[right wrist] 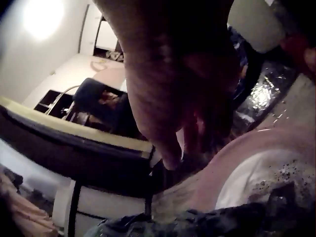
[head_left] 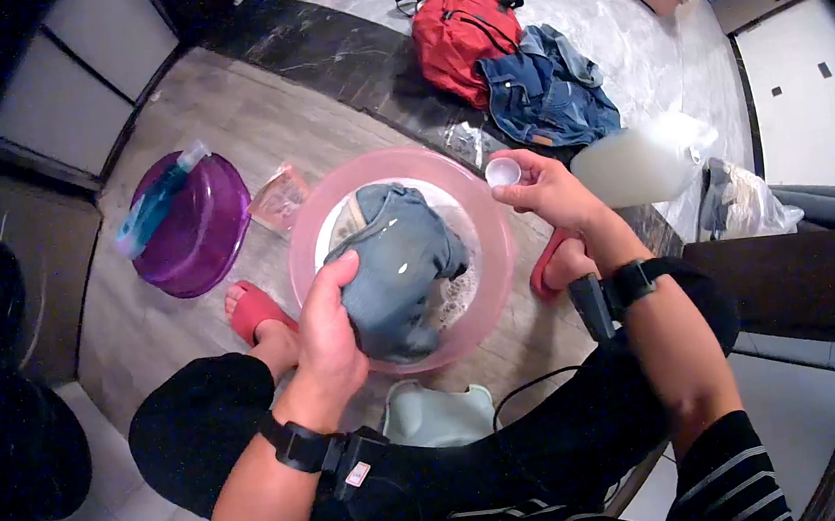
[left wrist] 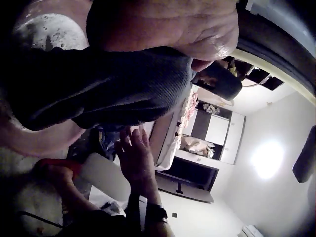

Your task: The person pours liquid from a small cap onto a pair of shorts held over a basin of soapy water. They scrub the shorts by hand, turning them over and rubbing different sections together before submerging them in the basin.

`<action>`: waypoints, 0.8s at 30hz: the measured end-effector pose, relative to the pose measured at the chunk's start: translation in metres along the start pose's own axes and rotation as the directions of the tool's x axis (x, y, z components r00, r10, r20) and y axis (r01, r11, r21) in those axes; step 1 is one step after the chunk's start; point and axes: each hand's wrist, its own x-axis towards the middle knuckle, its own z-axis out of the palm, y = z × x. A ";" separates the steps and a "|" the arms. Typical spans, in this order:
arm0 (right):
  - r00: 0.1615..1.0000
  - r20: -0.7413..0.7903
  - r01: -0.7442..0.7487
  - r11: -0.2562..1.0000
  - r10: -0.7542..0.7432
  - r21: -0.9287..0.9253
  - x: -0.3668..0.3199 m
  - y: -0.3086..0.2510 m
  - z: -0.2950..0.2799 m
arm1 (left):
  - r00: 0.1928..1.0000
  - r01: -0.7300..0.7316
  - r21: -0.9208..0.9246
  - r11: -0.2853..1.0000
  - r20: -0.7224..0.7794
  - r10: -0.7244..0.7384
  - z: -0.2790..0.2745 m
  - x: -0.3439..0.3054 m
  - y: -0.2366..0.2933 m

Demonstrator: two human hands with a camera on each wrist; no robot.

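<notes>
My left hand (head_left: 329,329) grips a bunched blue denim garment (head_left: 398,287), thumb on top, over a pink basin (head_left: 500,263). Suds and whitish water show around the cloth in the basin. At the basin's far right rim, my right hand (head_left: 560,192) pinches a small white cap (head_left: 503,173) between thumb and fingers, its round mouth facing up toward the head camera. In the left wrist view the denim (left wrist: 118,89) hangs dark below the left hand (left wrist: 168,27). The right wrist view shows the right hand (right wrist: 158,94) in shadow, beside the basin rim (right wrist: 217,168).
Left of the basin, a bottle of blue liquid (head_left: 159,207) lies on a purple basin (head_left: 224,234). A translucent jug (head_left: 625,168) stands to the right. Behind are a red backpack (head_left: 462,40) and a denim jacket (head_left: 553,97). A pale green plastic piece (head_left: 437,414) sits near my knees.
</notes>
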 end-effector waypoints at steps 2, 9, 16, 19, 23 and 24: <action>0.989 -0.114 -0.088 0.994 0.095 0.062 0.007 0.023 -0.009 | 1.000 0.012 -0.004 1.000 -0.005 -0.012 -0.002 0.002 -0.004; 0.843 -0.421 -0.245 0.936 0.334 0.253 0.035 0.129 -0.039 | 0.995 0.065 0.071 0.995 -0.078 -0.059 0.000 0.008 -0.009; 0.770 -0.566 -0.361 0.933 0.294 -0.007 0.080 0.220 -0.049 | 0.992 0.026 0.177 0.984 -0.127 -0.003 0.009 0.023 -0.010; 0.788 -0.575 -0.426 0.869 0.221 -0.251 0.098 0.236 -0.053 | 0.980 0.086 0.187 0.979 -0.190 -0.050 0.006 0.028 -0.012; 0.844 -0.528 -0.339 0.854 0.092 -0.394 0.108 0.242 -0.059 | 0.962 0.172 0.192 0.966 -0.246 -0.122 0.000 0.035 -0.016; 0.843 -0.537 -0.315 0.795 -0.017 -0.519 0.115 0.255 -0.063 | 0.966 0.178 0.190 0.966 -0.218 -0.135 0.001 0.036 -0.016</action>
